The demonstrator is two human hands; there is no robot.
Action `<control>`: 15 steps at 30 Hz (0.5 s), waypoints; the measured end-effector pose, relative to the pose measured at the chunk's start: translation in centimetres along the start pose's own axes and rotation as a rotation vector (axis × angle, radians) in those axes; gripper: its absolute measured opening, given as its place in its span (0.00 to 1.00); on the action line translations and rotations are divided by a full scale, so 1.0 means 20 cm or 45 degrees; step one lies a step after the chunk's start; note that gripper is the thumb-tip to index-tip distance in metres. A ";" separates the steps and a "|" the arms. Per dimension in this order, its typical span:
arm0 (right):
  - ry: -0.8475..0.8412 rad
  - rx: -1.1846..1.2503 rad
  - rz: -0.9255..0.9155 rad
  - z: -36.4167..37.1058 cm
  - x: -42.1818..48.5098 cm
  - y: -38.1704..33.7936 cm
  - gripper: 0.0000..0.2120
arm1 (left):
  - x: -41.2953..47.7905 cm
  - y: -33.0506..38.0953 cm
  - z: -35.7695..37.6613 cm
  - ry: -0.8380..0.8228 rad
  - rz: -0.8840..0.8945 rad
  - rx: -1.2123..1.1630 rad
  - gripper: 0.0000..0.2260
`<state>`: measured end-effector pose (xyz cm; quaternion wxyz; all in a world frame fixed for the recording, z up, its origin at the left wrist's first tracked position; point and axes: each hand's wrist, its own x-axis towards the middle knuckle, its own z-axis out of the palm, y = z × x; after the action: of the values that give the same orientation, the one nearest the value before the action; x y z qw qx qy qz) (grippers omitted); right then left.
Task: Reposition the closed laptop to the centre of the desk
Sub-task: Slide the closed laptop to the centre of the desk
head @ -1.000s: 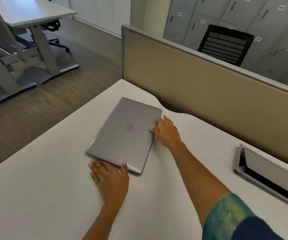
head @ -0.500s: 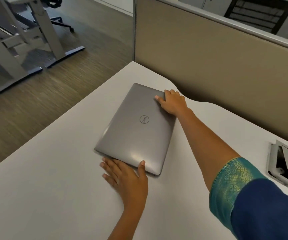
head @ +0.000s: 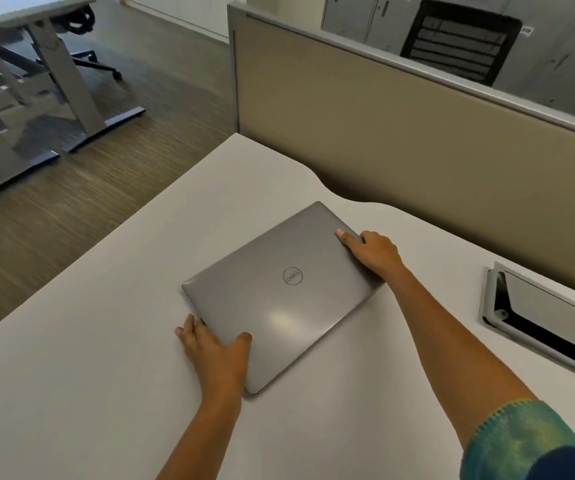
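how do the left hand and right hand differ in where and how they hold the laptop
The left hand grips the laptop at its near edge, close to the person; the right hand holds the far right edge, towards the partition. The left thumb lies on the lid with fingers spread on the desk; the right hand's fingers curl over the edge. The right arm reaches further out. Both touch the closed lid.

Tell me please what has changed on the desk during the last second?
The laptop has turned clockwise and shifted away from the desk's left end, toward the cable hatch. Both hands took hold: the left hand at its near edge, the right hand at its far corner. The lid stays closed.
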<state>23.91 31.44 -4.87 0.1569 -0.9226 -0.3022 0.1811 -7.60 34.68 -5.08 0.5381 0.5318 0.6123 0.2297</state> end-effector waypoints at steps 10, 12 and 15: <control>0.228 0.554 0.419 -0.07 -0.93 0.65 0.32 | -0.39 0.02 0.07 -0.267 0.111 -0.093 0.25; 0.278 0.632 0.526 -0.08 -1.15 0.80 0.31 | -0.49 0.02 0.10 -0.385 0.106 -0.060 0.25; 0.353 0.729 0.666 -0.07 -1.47 1.02 0.31 | -0.66 -0.01 0.18 -0.527 0.105 0.021 0.24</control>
<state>12.60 -2.62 -4.76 0.3953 -0.9030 0.0290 0.1655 -6.36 21.62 -0.87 0.6381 0.5967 0.4683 0.1325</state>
